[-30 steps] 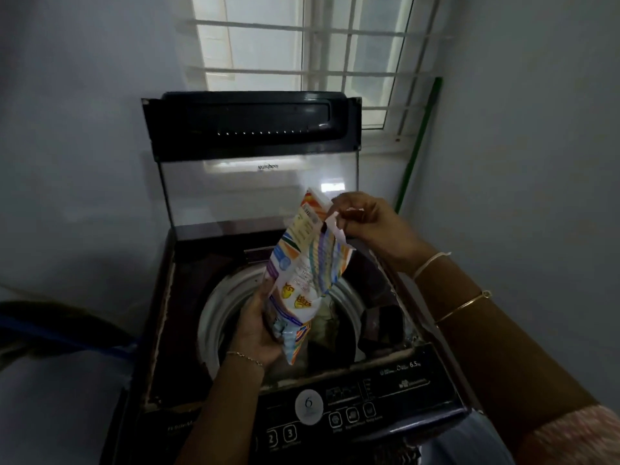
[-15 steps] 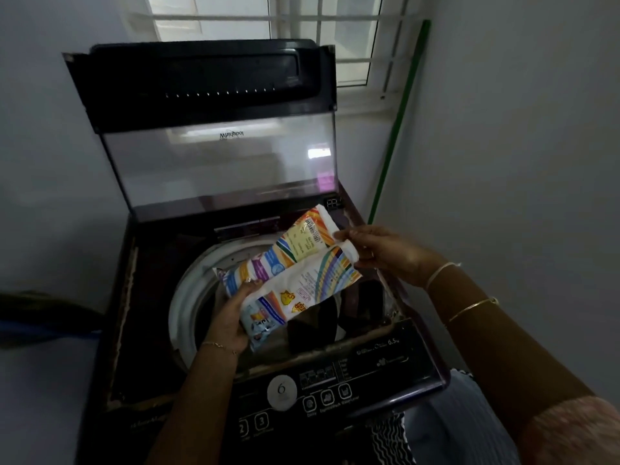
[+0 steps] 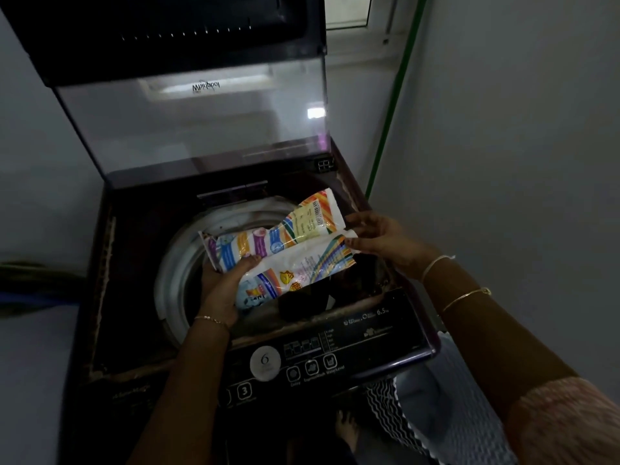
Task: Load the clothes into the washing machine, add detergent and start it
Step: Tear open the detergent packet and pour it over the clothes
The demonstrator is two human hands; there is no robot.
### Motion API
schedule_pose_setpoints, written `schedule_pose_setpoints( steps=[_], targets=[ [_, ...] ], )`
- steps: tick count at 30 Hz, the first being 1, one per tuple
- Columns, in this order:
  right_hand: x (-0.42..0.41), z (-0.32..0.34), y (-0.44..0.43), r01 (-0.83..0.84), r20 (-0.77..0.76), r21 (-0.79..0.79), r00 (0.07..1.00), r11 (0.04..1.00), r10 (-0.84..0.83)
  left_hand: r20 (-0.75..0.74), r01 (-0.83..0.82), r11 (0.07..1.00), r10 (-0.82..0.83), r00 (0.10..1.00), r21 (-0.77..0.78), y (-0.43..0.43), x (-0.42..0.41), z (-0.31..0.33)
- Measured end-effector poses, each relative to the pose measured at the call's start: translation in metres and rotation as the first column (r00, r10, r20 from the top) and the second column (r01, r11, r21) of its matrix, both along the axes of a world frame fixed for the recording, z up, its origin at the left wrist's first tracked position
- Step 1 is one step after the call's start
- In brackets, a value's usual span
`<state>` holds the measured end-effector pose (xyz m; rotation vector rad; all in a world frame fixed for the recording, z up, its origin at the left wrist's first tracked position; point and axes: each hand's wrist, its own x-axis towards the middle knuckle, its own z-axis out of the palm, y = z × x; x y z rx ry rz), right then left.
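Stands at a top-loading washing machine (image 3: 134, 263) with its lid (image 3: 194, 122) propped upright at the far side. Holds a colourful detergent packet (image 3: 285, 250) crosswise above the open drum (image 3: 177, 263), lying nearly flat, with one end toward the left and the other toward the far right. Grips the left, nearer end with the left hand (image 3: 224, 286), thumb pressed on top and fingers curled underneath. Pinches the packet's white edge at the right end between thumb and fingertips of the right hand (image 3: 382, 239). Wears a thin bracelet (image 3: 211, 319) on the left wrist, a pale thread (image 3: 436, 263) and a slim bangle (image 3: 466, 297) on the right forearm, and a pink sleeve (image 3: 563, 421) higher up. Shows a dark shape (image 3: 302, 300) down in the drum beneath the packet (too dim to tell what). Shows the control panel (image 3: 369, 330) along the near edge, with a round dial (image 3: 265, 363) and a row of buttons (image 3: 312, 367), touched by neither hand. Catches a green pole (image 3: 392, 112) standing against the wall in the far right corner, beside a window (image 3: 349, 11). Takes in a bare foot (image 3: 345, 427) and striped cloth (image 3: 385, 407) low at the near right of the machine.
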<state>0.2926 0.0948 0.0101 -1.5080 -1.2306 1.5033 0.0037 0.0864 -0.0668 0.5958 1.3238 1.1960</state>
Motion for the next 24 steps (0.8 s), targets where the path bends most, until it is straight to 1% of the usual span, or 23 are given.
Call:
schedule_pose_setpoints(
  steps=[2, 5, 8, 16, 24],
  targets=[
    [0.001, -0.006, -0.002, 0.012, 0.003, -0.024, 1.0, 1.0, -0.012, 0.006, 0.01, 1.0, -0.01, 1.0, -0.018, -0.001, 0.001, 0.002],
    [0.001, -0.009, -0.006, 0.0, -0.018, -0.028, 1.0, 1.0, 0.0, -0.006, 0.01, 1.0, -0.01, 1.0, 0.0, -0.003, 0.005, 0.005],
    [0.0, -0.005, -0.009, -0.022, -0.025, -0.003, 0.999, 1.0, 0.021, -0.02, -0.011, 1.0, 0.011, 1.0, 0.022, -0.005, 0.007, 0.005],
    [0.0, -0.005, -0.012, 0.023, 0.009, 0.052, 1.0, 0.998, -0.023, -0.093, -0.003, 0.994, 0.013, 0.996, 0.11, -0.011, 0.009, 0.011],
    [0.004, -0.006, -0.012, 0.066, 0.035, 0.067, 0.997, 0.996, -0.068, -0.169, 0.019, 0.992, 0.003, 0.986, 0.126, -0.008, 0.015, 0.026]
  ],
)
